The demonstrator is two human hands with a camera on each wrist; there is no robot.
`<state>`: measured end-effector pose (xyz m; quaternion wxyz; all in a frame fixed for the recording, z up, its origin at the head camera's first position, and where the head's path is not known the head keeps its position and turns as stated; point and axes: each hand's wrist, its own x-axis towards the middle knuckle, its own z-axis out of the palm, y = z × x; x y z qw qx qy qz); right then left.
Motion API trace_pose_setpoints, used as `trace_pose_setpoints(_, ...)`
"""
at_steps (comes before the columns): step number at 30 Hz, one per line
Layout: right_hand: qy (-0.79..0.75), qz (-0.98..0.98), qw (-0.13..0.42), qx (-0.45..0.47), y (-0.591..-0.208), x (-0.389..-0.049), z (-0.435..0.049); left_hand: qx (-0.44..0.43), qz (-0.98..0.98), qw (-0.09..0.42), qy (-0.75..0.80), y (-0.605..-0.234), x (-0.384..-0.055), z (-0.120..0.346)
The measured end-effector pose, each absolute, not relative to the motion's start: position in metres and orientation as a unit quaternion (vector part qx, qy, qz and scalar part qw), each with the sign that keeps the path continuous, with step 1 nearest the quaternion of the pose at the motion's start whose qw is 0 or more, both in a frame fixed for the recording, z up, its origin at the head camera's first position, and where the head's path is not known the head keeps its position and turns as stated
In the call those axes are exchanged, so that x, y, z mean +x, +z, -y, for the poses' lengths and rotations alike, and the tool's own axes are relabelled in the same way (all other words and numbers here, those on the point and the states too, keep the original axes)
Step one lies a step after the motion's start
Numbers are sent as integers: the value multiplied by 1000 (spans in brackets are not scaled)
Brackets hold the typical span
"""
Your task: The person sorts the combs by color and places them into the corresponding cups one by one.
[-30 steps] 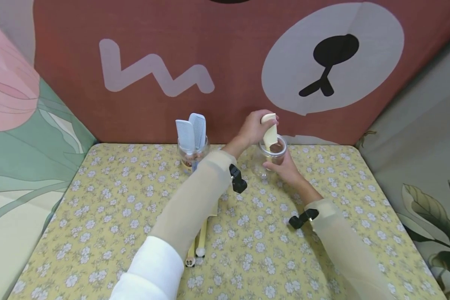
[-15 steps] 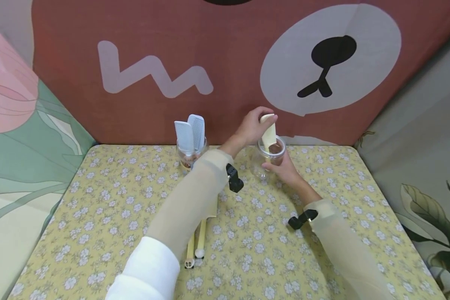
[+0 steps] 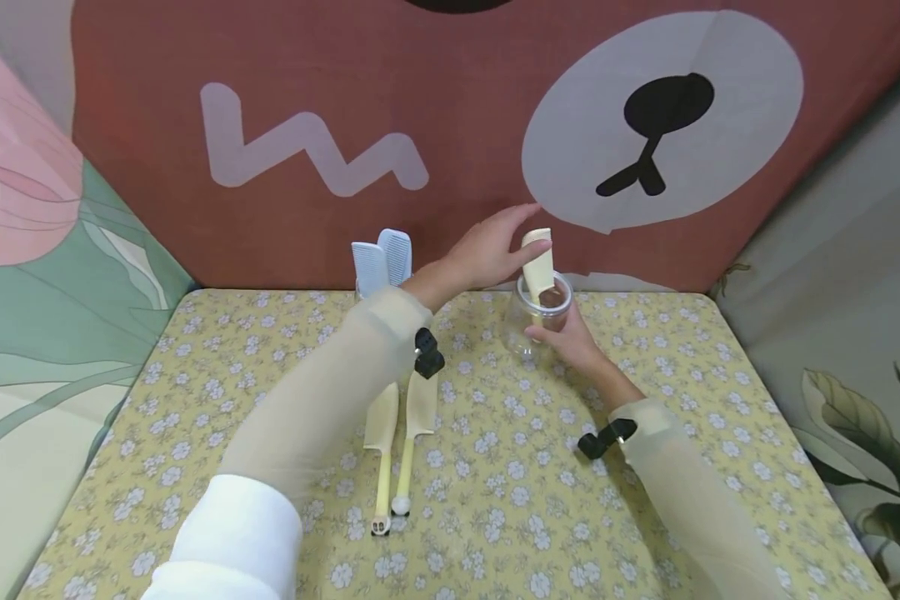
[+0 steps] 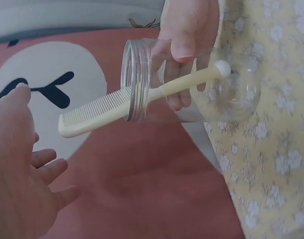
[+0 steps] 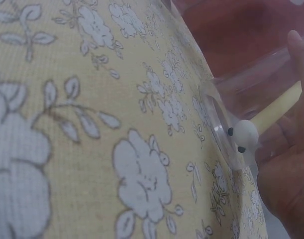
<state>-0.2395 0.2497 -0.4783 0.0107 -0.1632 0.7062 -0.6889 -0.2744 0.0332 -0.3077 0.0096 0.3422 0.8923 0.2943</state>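
Observation:
A cream comb (image 3: pixel 540 268) stands in a clear jar (image 3: pixel 520 332), teeth end out past the rim. Its pale yellow handle, tipped with a white ball (image 5: pixel 245 133), reaches down inside the jar. My right hand (image 3: pixel 572 340) grips the jar's side, thumb in front. Beside the comb's top, my left hand (image 3: pixel 486 252) has its fingers spread and thumb apart from them. In the left wrist view a gap shows between the left hand (image 4: pixel 22 164) and the comb (image 4: pixel 94 114).
Two more cream combs, a left one (image 3: pixel 382 423) and a right one (image 3: pixel 422 408), lie on the flowered tablecloth (image 3: pixel 495 500). Light blue combs (image 3: pixel 371 268) stand at the back left, their jar mostly hidden by my left arm. A brown bear-print backdrop (image 3: pixel 307 225) rises behind.
My left hand has let go of the cream comb, opened its fingers and drawn back leftward. The combs on the table show more. The right hand keeps its hold on the jar.

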Motion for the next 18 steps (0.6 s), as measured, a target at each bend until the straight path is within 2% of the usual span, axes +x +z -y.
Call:
trace_pose_setpoints(8, -695, -693, 11, -190, -479, -241, -253, 402, -905, 28, 138, -302, -250, -16)
trace_pose_setpoints(18, -693, -694, 15, -195, -480, -241, -254, 438, -895, 24, 83, -312, -225, 5)
